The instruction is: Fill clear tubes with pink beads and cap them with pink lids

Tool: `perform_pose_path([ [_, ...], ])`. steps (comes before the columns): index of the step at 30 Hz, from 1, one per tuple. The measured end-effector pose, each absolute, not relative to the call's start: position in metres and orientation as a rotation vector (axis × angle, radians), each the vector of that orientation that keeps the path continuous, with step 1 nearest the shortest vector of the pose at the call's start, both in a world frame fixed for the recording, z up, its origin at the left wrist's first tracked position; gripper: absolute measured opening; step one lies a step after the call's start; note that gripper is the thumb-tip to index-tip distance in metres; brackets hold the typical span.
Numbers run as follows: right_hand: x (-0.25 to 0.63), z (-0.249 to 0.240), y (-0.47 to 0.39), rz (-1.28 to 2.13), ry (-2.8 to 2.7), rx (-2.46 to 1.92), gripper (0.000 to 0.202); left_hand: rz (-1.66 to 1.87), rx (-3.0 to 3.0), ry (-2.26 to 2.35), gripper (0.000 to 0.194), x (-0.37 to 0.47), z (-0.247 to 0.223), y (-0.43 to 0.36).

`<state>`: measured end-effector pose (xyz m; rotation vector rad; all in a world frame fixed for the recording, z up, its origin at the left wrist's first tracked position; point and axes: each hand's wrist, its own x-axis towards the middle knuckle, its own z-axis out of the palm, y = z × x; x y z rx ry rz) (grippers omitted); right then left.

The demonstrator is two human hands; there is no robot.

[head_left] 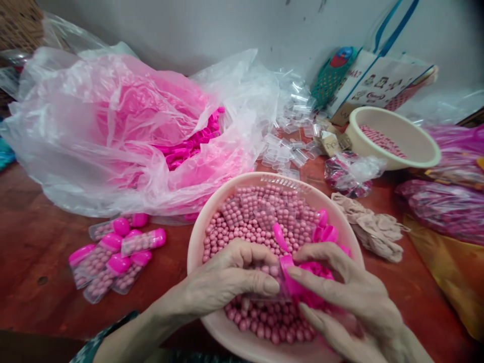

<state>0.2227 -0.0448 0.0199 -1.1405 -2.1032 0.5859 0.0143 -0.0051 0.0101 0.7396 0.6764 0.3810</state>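
Observation:
My left hand (227, 277) pinches a small clear plastic tube (269, 275) with pink beads inside, holding it sideways over the basin. At the tube's right end is a bright pink cap (288, 272), with the fingers of my right hand (351, 290) closed on it. I cannot tell whether the cap is fully seated. Below both hands, a pale pink basin (197, 247) holds loose pink beads (264, 325), several bead-filled clear tubes (272, 201) toward its far side, and more pink caps (327, 233) at the right, partly hidden by my right hand.
Several capped bead tubes (111, 262) lie in a pile at left. Behind stands a large plastic bag (124, 126) of pink caps. Empty clear tubes (289, 151), a cream bowl (397, 121) of beads, a beige cloth (372, 227) and wrapped purple packs (446, 209) sit farther right.

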Motion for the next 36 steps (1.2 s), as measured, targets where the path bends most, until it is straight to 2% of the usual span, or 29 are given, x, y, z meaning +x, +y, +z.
perform_pose_path([
  [4, 0.217, 0.02, -0.04, 0.74, -1.993, -1.047, 0.033, 0.399, 0.828, 0.745, 0.012, 0.014, 0.011, -0.005],
  [12, 0.213, 0.011, -0.049, 0.661, -1.882, -1.169, 0.043, 0.558, 0.955, 0.779, 0.016, 0.016, 0.003, -0.011],
  [17, 0.213, 0.011, -0.05, 0.679, -1.913, -1.189, 0.039, 0.594, 1.267, 0.821, 0.013, 0.017, 0.003, -0.013],
  [27, 0.211, -0.001, -0.041, 0.739, -1.966, -1.135, 0.057, 0.648, 1.749, 0.874, 0.012, 0.019, -0.002, -0.021],
  [29, 0.21, 0.002, -0.04, 0.697, -1.916, -1.167, 0.055, 0.64, 1.8, 0.918, 0.012, 0.018, -0.002, -0.022],
  [33, 0.213, 0.003, -0.038, 0.782, -1.955, -1.171, 0.038, 0.646, 1.844, 0.91, 0.016, 0.018, -0.002, -0.02],
  [36, 0.217, 0.0, -0.04, 0.774, -1.938, -1.184, 0.038, 0.626, 1.829, 0.87, 0.016, 0.017, -0.007, -0.019],
])
